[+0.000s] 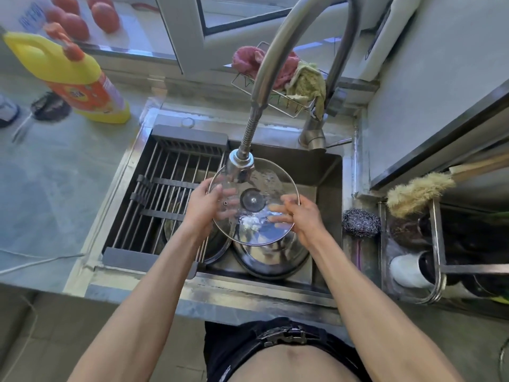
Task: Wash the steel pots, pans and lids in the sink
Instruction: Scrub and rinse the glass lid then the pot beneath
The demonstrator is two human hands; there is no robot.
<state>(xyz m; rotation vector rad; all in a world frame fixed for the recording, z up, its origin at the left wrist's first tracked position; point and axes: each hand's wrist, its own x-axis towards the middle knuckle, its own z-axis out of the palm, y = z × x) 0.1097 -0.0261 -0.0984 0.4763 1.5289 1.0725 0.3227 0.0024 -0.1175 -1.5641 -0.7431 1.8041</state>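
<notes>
Both hands hold a glass lid [253, 201] level over the sink [327, 172], just under the faucet head [239, 164]. The left hand [202, 206] grips its left rim and the right hand [298, 215] its right rim, fingers curled beneath the glass. A steel pot [271, 257] sits directly below, with neither hand nearer.

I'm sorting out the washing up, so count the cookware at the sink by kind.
Round glass lid with steel rim, held in left hand and right hand: 1
Round steel pots in the sink: 2
Total: 3
</notes>
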